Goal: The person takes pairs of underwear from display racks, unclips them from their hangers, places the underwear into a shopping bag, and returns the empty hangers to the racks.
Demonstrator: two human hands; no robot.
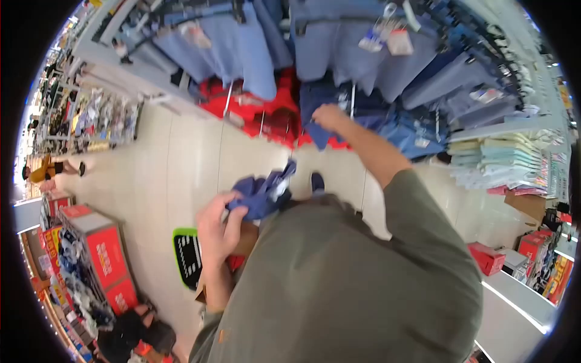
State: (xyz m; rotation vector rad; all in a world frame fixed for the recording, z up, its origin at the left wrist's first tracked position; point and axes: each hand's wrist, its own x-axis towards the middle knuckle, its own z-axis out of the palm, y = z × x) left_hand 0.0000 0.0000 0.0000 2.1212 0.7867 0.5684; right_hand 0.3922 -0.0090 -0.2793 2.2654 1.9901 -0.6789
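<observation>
My left hand (pixel 219 225) is raised on the left of my body, with its fingers closed on a bunched navy garment (pixel 260 196) that has a whitish tag or label on it. My right hand (pixel 330 118) reaches forward to the rack, its fingers closed on the edge of a hanging navy garment (pixel 318 130). Red garments (pixel 275 112) hang directly left of that garment. Above both, blue-grey garments (pixel 345 51) hang from black hangers, some with paper tags.
Pale folded clothes (pixel 502 160) lie stacked at right. A black, green-edged object (pixel 186 257) is beside my left forearm. Red boxes (pixel 106 254) stand at left. One person (pixel 51 169) is far left, another (pixel 133 333) lower left. My shoe (pixel 317 181) shows on the floor.
</observation>
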